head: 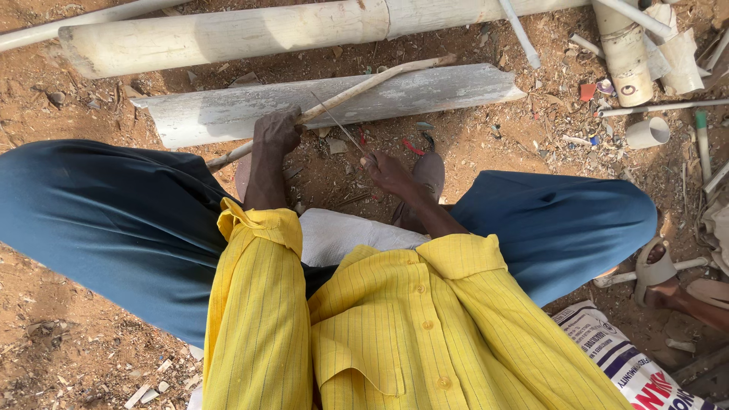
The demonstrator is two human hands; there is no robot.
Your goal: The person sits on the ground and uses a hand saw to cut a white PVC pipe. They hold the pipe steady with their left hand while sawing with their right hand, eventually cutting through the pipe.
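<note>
My left hand point(276, 131) is closed around a long thin wooden stick point(364, 87) that slants from lower left up to the right, across a half-round white pipe section point(228, 110) lying on the ground. My right hand point(387, 171) grips a thin metal blade point(334, 121) whose tip points up towards the stick near my left hand. Both yellow sleeves are rolled up. My knees in blue trousers spread to either side, and one sandalled foot shows under my right hand.
A large white pipe point(228, 34) lies across the top. More pipe offcuts point(626, 53) and a short ring piece point(648, 133) are scattered at the upper right. Another person's sandalled foot point(661, 273) is at the right. A printed sack point(630, 364) lies at the lower right on dirt.
</note>
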